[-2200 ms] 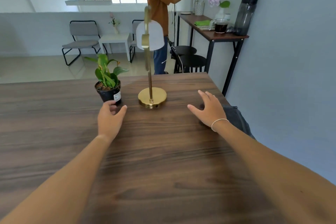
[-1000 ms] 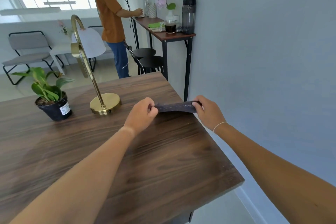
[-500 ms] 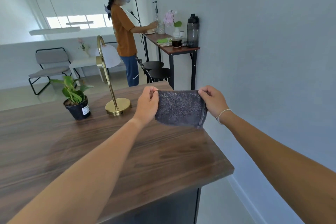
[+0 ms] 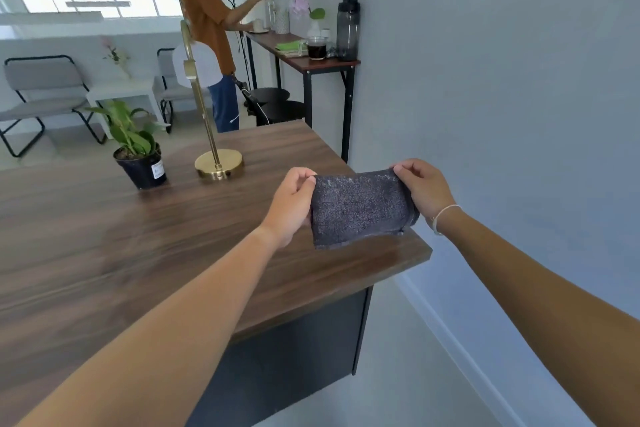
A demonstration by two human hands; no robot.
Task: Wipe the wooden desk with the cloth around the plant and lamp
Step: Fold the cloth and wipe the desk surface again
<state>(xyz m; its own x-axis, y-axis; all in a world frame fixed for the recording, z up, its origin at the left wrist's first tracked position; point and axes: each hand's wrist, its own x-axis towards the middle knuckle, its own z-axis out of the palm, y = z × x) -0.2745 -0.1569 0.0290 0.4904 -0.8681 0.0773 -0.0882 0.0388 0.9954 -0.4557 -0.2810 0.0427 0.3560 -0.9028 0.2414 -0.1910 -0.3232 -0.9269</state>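
A dark grey cloth (image 4: pixel 360 206) hangs stretched between my two hands, above the right end of the wooden desk (image 4: pixel 138 246). My left hand (image 4: pixel 291 204) pinches its upper left corner and my right hand (image 4: pixel 424 189) pinches its upper right corner. The cloth's lower edge hangs close to the desk top near the right edge. Farther back on the desk stands a small green plant in a black pot (image 4: pixel 140 152), and just right of it a brass lamp (image 4: pixel 218 163) with a round base and a white shade.
The desk ends just right of the cloth, with a grey wall (image 4: pixel 502 114) close beside it. Behind the desk a person (image 4: pixel 207 38) stands at a narrow side table (image 4: pixel 304 59) holding a bottle, cup and flowers. Black stools and grey chairs stand on the floor beyond.
My hands left the desk top, took the cloth from the desk's right edge and lifted it spread between them. The view has swung right and down.
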